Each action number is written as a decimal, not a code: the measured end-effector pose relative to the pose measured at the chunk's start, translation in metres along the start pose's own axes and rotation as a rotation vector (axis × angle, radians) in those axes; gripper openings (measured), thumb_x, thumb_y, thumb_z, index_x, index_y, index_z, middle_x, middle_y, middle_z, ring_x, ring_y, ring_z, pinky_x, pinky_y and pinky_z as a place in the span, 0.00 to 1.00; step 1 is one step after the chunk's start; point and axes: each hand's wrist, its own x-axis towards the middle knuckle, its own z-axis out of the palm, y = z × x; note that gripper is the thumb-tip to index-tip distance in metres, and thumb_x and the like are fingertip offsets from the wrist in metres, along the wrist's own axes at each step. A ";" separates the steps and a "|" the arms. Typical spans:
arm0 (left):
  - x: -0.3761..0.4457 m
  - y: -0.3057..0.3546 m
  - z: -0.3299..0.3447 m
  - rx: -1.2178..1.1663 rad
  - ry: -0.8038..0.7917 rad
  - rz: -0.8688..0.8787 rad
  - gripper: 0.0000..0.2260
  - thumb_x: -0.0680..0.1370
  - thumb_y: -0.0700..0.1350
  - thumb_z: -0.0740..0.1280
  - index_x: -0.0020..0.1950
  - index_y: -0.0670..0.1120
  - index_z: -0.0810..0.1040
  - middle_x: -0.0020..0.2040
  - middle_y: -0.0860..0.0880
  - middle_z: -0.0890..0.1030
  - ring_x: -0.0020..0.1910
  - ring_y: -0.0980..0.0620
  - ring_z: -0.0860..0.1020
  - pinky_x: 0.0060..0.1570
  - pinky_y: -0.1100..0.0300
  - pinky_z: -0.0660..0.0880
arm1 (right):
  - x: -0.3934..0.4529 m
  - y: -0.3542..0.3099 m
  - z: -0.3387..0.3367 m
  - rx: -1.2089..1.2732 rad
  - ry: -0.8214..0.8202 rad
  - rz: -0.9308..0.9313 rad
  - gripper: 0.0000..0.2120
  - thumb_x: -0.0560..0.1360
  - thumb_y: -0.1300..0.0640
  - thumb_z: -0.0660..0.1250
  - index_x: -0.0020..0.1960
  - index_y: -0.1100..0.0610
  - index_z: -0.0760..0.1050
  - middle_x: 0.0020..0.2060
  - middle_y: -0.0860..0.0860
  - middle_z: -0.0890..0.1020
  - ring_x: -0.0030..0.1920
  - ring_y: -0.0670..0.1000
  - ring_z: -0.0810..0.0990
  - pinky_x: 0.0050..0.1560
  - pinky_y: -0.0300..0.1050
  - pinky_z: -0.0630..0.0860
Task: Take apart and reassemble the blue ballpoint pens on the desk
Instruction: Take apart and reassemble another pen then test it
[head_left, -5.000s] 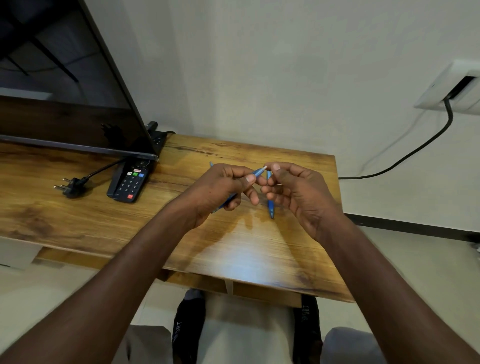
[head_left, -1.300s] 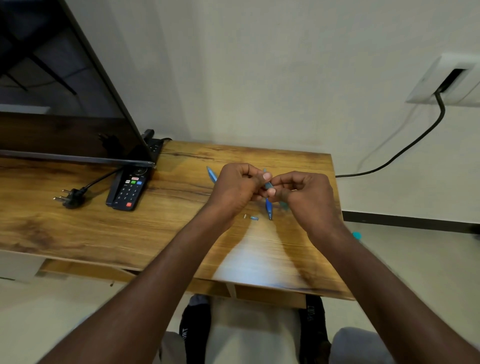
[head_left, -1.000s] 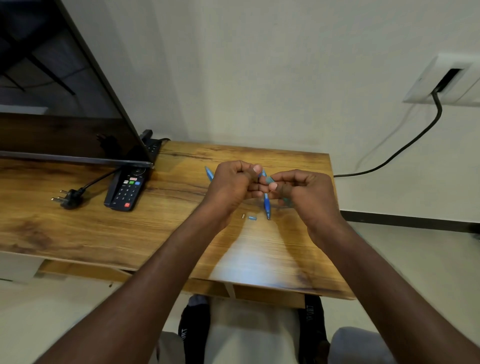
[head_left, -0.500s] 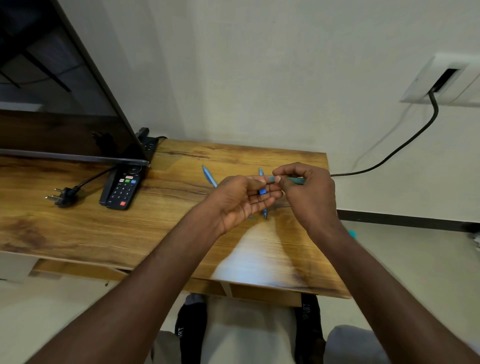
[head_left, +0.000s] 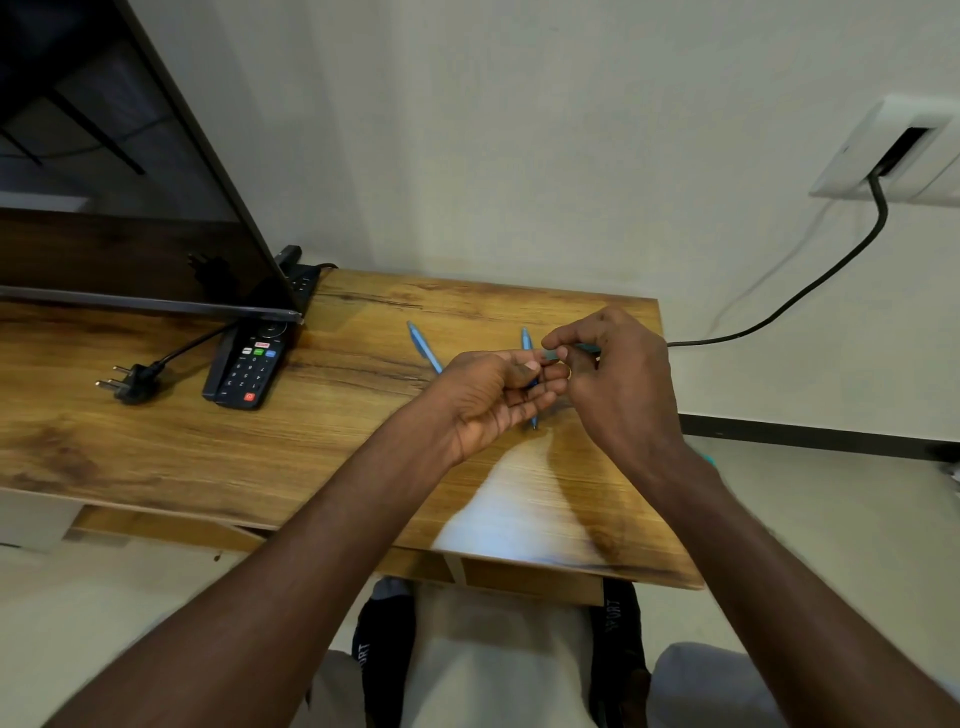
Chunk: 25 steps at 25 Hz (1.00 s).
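Over the glossy, grain-streaked wooden desk (head_left: 332, 447) the right hand (head_left: 623, 384) pinched a slim teal-blue pen barrel (head_left: 553, 354) between thumb and forefinger; the left hand (head_left: 493, 397), palm up with fingers half curled, met it fingertip to fingertip, what it gripped too small to tell; two slender blue pens (head_left: 425, 349) lay flat behind the hands, one (head_left: 526, 340) partly hidden; bare wood ran toward the near edge; a black remote (head_left: 249, 369) sat well left.
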 end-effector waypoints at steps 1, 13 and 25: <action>0.000 0.000 0.000 0.001 0.002 0.002 0.12 0.84 0.29 0.60 0.58 0.36 0.82 0.44 0.43 0.88 0.39 0.52 0.87 0.46 0.60 0.84 | 0.000 0.000 0.000 0.000 -0.002 -0.004 0.11 0.78 0.67 0.70 0.53 0.55 0.88 0.50 0.50 0.83 0.50 0.48 0.82 0.50 0.45 0.80; -0.001 0.003 -0.003 0.031 0.109 0.098 0.09 0.82 0.37 0.69 0.61 0.36 0.82 0.49 0.39 0.88 0.45 0.48 0.87 0.47 0.59 0.85 | 0.000 0.006 0.005 0.430 0.023 0.320 0.09 0.79 0.62 0.73 0.50 0.50 0.88 0.46 0.43 0.88 0.50 0.44 0.85 0.55 0.46 0.82; -0.006 0.008 -0.004 0.250 0.195 0.284 0.10 0.82 0.42 0.72 0.58 0.36 0.83 0.48 0.38 0.89 0.46 0.45 0.88 0.48 0.56 0.85 | -0.001 0.006 0.004 0.721 -0.057 0.575 0.08 0.80 0.63 0.72 0.53 0.54 0.87 0.47 0.50 0.89 0.47 0.48 0.84 0.43 0.43 0.80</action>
